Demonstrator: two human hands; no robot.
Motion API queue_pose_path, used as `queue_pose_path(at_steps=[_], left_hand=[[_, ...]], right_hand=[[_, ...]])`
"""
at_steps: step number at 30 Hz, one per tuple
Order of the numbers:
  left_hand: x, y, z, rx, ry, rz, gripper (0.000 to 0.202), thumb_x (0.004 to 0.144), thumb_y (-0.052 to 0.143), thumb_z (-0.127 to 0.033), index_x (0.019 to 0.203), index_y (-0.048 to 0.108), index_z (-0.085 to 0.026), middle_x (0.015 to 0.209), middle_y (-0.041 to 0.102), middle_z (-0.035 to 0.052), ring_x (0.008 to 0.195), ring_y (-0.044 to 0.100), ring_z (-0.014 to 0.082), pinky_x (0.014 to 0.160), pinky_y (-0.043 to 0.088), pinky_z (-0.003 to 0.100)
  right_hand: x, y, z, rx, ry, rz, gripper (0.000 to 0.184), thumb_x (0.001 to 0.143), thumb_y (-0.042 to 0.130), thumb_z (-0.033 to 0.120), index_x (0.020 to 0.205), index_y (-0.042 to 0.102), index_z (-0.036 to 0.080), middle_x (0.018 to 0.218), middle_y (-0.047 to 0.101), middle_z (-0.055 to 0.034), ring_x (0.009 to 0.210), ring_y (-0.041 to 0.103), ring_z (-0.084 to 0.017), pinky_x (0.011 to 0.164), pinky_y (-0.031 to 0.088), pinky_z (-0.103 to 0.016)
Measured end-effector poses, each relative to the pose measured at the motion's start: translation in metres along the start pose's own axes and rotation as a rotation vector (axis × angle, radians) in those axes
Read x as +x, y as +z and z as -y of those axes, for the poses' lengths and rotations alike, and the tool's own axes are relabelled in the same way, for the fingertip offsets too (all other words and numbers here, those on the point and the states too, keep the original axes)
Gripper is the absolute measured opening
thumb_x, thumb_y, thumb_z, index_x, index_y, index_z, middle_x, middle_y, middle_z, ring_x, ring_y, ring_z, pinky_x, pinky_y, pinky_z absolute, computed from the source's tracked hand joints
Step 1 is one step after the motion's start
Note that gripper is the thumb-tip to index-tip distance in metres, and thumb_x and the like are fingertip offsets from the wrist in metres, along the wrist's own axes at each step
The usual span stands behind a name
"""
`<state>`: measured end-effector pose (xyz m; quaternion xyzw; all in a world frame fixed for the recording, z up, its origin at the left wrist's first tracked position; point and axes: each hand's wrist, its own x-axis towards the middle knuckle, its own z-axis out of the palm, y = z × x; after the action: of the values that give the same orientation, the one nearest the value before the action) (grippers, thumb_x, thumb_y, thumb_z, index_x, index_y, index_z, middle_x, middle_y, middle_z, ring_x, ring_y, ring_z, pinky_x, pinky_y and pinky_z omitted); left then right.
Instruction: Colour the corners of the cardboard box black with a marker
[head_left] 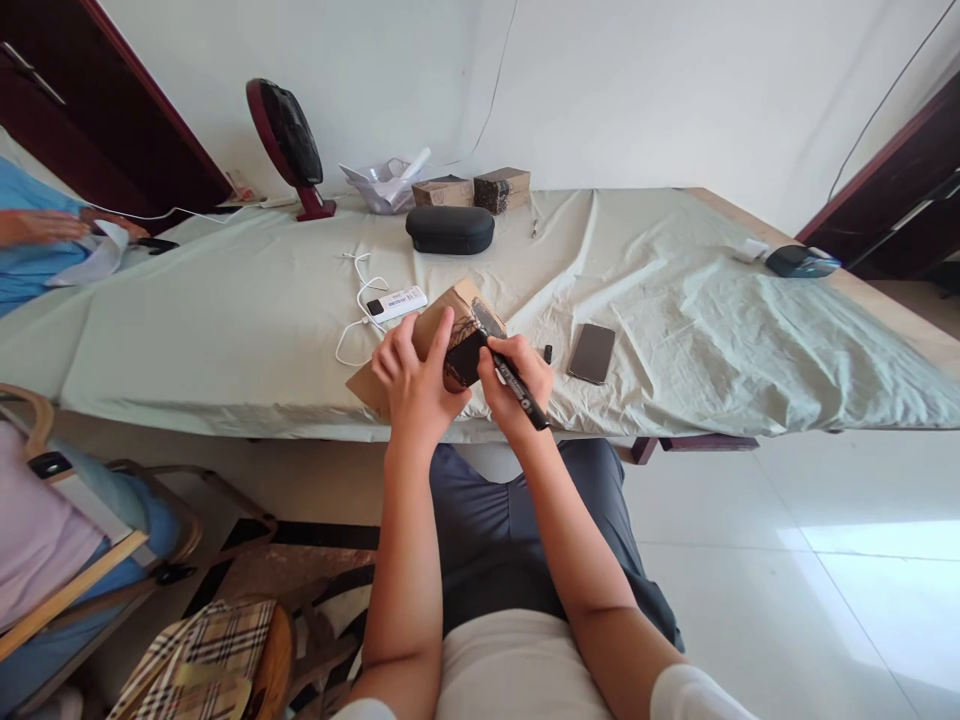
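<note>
A small brown cardboard box (431,325), tilted near the table's front edge, has black ink and scribbled lines on its sides. My left hand (420,380) is closed around it, the thumb along one face. Between the fingers of my right hand (517,385) is a black marker pen (521,392), its tip at the box's dark-inked edge. Just right of that hand lies a small black cap (548,354). A dark phone (592,353) rests flat further right. Beneath my left wrist shows a brown flap of cardboard (367,388); whether it joins the box I cannot tell.
Behind the box lie a white power bank (397,303) with a cable and a black hard case (450,230). Two cardboard boxes (512,187), a clear plastic basket (382,188) and a fan (289,140) stand by the wall. Another person's hand (45,228) is at far left.
</note>
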<state>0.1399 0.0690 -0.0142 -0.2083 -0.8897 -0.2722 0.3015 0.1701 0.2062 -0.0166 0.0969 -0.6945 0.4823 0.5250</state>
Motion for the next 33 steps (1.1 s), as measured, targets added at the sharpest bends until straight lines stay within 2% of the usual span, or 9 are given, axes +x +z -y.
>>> queue_pose_path(at_steps=[3,7,11,16,21,29,33], left_hand=[[-0.001,-0.003,0.002,0.012,0.061,0.05,0.105,0.071,0.084,-0.022,0.166,0.042,-0.034,0.167,0.035,0.0176,0.153,0.031,0.052,0.126,0.018,0.071],[-0.002,-0.008,0.012,-0.008,0.119,0.09,0.112,0.065,0.089,-0.02,0.165,0.042,-0.037,0.168,0.034,0.015,0.155,0.03,0.0501,0.128,0.018,0.069],[-0.003,-0.01,0.022,-0.014,0.103,0.062,0.112,0.063,0.091,-0.023,0.164,0.044,-0.036,0.168,0.035,0.0154,0.156,0.029,0.0502,0.129,0.018,0.067],[-0.003,-0.012,0.029,-0.034,0.089,0.032,0.112,0.062,0.091,-0.026,0.164,0.044,-0.034,0.167,0.036,0.0164,0.156,0.03,0.049,0.129,0.019,0.065],[-0.005,-0.012,0.034,-0.048,0.086,-0.011,0.118,0.061,0.089,-0.024,0.166,0.037,-0.033,0.167,0.035,0.0176,0.155,0.032,0.0481,0.128,0.023,0.064],[-0.006,-0.011,0.041,-0.112,0.066,-0.024,0.122,0.06,0.092,-0.03,0.167,0.034,-0.031,0.168,0.033,0.0188,0.157,0.03,0.0494,0.129,0.023,0.065],[-0.006,-0.011,0.04,-0.056,0.09,0.009,0.13,0.061,0.091,-0.032,0.171,0.021,-0.028,0.168,0.034,0.0215,0.156,0.032,0.051,0.128,0.024,0.065]], right_hand=[[0.006,-0.007,-0.002,0.044,0.176,-0.051,0.007,0.095,0.069,0.032,0.09,0.069,0.026,0.076,0.069,0.001,0.064,0.063,-0.016,0.064,0.052,-0.031],[0.012,-0.012,-0.014,0.115,0.336,-0.029,0.011,0.089,0.07,0.032,0.081,0.068,0.024,0.071,0.067,0.002,0.066,0.062,-0.016,0.063,0.05,-0.029],[0.011,-0.014,-0.032,0.162,0.47,-0.025,0.014,0.083,0.07,0.032,0.074,0.065,0.022,0.067,0.063,0.0032,0.063,0.054,-0.014,0.06,0.043,-0.027],[0.009,-0.017,-0.045,0.263,0.604,-0.029,0.022,0.077,0.069,0.028,0.064,0.053,0.023,0.056,0.051,0.0066,0.055,0.043,-0.011,0.055,0.034,-0.026],[0.007,-0.018,-0.042,0.396,0.602,-0.131,0.022,0.081,0.067,0.03,0.07,0.049,0.024,0.057,0.05,0.0074,0.054,0.043,-0.011,0.055,0.035,-0.025],[0.002,-0.012,-0.037,0.358,0.507,-0.126,0.02,0.085,0.068,0.032,0.073,0.053,0.024,0.063,0.051,0.0061,0.057,0.044,-0.011,0.058,0.036,-0.027],[0.005,-0.014,-0.027,0.325,0.455,-0.098,0.018,0.086,0.068,0.03,0.075,0.056,0.024,0.067,0.055,0.0047,0.06,0.046,-0.012,0.06,0.037,-0.028]])
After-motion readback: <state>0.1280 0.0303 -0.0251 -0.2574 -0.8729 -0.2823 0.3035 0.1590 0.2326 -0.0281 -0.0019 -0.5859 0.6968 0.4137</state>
